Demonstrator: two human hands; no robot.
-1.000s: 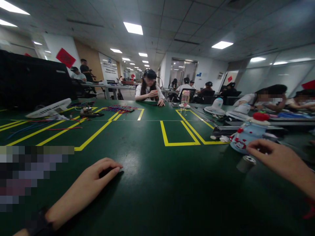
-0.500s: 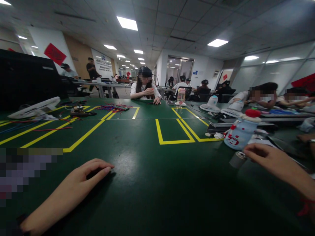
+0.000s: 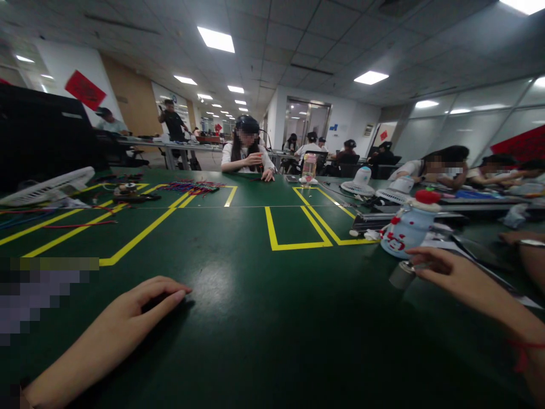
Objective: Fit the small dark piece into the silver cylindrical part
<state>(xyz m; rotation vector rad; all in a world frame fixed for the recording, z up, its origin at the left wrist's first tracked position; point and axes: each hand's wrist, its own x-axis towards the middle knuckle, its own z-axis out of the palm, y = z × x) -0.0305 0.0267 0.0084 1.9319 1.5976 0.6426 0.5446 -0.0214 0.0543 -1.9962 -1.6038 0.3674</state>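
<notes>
Here, left hand (image 3: 140, 309) flat, fingers loosely spread on the green table (image 3: 272, 318) — right hand (image 3: 447, 272) pinching a small grey cylinder (image 3: 402, 274).

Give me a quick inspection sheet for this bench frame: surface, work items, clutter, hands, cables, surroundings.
Surface: green table marked with yellow tape lines.
Work items: small grey cylinder on the table at the right hand's fingertips; snowman-style bottle with a red cap just behind it.
Clutter: white fans on the right, a white fan grille on the left, a clear bottle mid-table.
Hands: left hand rests palm down, holding nothing; right hand reaches to the cylinder; a firm grip cannot be told.
Cables: red and blue wires bundled far centre-left; loose ones at far left.
Surroundings: other seated people at the tables, ceiling lights, glass walls.
</notes>
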